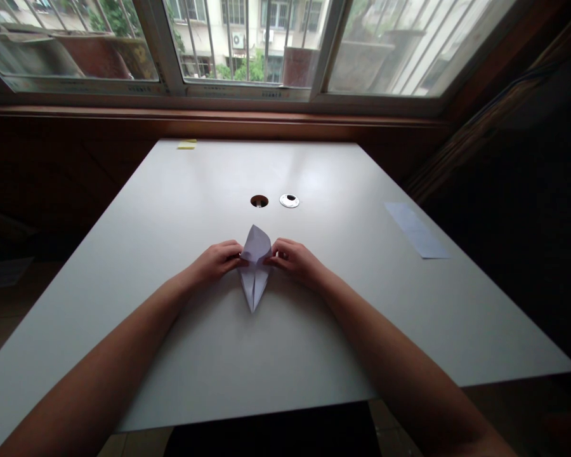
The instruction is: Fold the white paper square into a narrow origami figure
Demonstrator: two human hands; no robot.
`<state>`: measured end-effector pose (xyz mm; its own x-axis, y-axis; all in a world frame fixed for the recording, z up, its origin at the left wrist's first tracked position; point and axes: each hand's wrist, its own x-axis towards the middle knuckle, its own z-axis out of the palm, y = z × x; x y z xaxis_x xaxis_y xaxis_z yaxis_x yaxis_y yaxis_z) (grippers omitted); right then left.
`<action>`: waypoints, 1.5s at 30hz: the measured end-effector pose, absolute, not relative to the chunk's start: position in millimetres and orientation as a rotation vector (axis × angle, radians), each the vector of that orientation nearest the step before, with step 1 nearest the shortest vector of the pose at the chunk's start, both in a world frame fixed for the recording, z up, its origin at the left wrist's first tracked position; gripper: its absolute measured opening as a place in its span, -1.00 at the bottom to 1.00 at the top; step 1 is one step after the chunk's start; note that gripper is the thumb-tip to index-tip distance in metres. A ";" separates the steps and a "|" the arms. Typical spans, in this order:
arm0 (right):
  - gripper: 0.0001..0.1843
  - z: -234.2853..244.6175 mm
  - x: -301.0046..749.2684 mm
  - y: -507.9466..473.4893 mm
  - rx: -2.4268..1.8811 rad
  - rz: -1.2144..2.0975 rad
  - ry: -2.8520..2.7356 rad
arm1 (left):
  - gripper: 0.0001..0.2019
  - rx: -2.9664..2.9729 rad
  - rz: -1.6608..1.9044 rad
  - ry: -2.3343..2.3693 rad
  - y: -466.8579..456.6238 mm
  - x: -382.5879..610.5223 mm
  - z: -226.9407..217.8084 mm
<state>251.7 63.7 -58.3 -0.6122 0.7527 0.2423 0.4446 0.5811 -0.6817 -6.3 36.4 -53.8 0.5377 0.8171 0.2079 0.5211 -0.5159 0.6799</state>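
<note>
Pinching folded paper (255, 268) between both hands (220, 258) (292, 257)

The folded paper (255, 269) is between the left hand (221, 258) and right hand (292, 258). Behind it, the table (333, 184) has a hole (259, 201). A sheet (416, 230) lies right.

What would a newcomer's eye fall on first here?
Probably the folded paper, held at its sides by the left hand and right hand over the white table. Just beyond it are a round hole and, to its right, a pale ring. The bright window at the back also stands out.
</note>
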 end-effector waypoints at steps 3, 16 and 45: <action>-0.75 -58.3 253.7 64.9 -0.950 0.826 -2.285 | -0.73 2.206 0.688 1.080 38.4 -9.1 -54.7; -0.74 -58.9 252.3 64.3 -0.871 0.868 -2.253 | -0.55 2.049 0.801 1.188 28.5 -5.0 -55.6; -0.74 -40.0 242.3 46.6 -0.759 0.686 -2.024 | -0.41 1.718 1.157 1.006 19.1 18.3 -58.2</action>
